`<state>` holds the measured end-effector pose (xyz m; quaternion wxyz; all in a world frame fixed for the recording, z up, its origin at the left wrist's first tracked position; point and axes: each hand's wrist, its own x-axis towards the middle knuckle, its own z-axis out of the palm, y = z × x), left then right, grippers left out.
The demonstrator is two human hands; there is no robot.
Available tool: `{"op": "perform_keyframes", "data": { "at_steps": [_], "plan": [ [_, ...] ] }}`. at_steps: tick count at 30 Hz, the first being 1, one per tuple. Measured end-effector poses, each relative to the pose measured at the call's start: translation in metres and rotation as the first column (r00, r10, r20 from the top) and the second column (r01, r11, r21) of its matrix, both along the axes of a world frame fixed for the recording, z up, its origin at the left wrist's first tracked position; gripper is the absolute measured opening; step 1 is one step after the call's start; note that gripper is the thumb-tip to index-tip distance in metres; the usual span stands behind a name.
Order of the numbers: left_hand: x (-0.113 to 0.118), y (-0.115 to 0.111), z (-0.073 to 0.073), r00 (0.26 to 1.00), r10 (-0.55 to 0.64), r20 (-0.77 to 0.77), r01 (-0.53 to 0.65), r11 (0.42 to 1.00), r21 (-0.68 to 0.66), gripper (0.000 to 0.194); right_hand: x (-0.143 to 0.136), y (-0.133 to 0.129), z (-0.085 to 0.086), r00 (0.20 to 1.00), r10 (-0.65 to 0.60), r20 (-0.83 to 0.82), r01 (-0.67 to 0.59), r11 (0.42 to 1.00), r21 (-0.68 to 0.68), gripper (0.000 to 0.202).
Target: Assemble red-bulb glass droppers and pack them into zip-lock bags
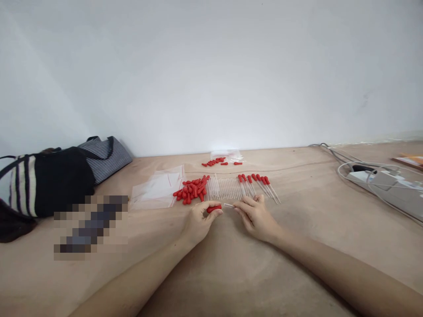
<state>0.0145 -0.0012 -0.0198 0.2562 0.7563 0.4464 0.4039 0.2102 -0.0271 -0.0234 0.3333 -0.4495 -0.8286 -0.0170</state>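
Note:
Between the thumb and fingers of my left hand (201, 219) is a red rubber dropper bulb (214, 208). My right hand (256, 216) pinches a clear glass tube (228, 205), whose end points left at the bulb with a small gap between them. Just beyond my left hand lies a pile of red bulbs (191, 191). A row of clear glass tubes (224, 188) lies side by side behind both hands. To its right are several droppers (263, 185) with red bulbs fitted on their tubes.
Clear plastic bags (155, 190) lie left of the pile. More red bulbs (213, 162) and a small bag (226, 154) are near the wall. Black and striped bags (62, 176) stand at left, beside a blurred-out dark object (90, 226). A white power strip (386, 189) with cables lies at right.

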Motion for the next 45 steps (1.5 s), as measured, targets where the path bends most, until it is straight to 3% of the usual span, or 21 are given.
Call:
{"op": "perform_keyframes", "data": {
  "at_steps": [14,20,26,34,40,42,45],
  "plan": [
    [0.004,-0.003,-0.002,0.999,-0.001,0.041,0.0,1.0,0.018,0.018,-0.011,-0.007,-0.001,0.996,0.071,-0.048,-0.076,0.991,-0.113,0.023],
    [0.002,-0.001,-0.01,1.0,-0.02,0.01,0.019,0.997,0.079,0.017,-0.008,-0.005,-0.002,0.993,0.087,0.084,-0.09,0.995,0.042,0.025],
    [0.001,0.001,-0.014,0.997,-0.071,-0.032,0.073,0.993,0.09,0.014,0.0,0.003,-0.005,0.973,0.131,0.191,-0.17,0.964,0.205,0.03],
    [0.003,-0.001,-0.013,0.985,-0.13,-0.118,0.153,0.963,0.22,0.012,0.0,0.005,0.001,0.964,0.223,0.144,-0.222,0.975,-0.022,0.027],
    [0.002,-0.002,-0.005,0.972,-0.149,-0.182,0.199,0.934,0.298,0.014,0.001,0.005,0.008,0.966,0.26,-0.009,-0.253,0.932,-0.259,0.021],
    [0.0,-0.002,-0.002,0.969,-0.161,-0.186,0.21,0.935,0.285,0.021,0.002,0.004,0.011,0.965,0.262,-0.026,-0.258,0.921,-0.29,0.021],
    [-0.002,-0.002,0.0,0.96,-0.19,-0.206,0.239,0.938,0.252,0.013,0.003,0.002,0.012,0.965,0.255,-0.053,-0.26,0.923,-0.284,0.017]
  ]
}}
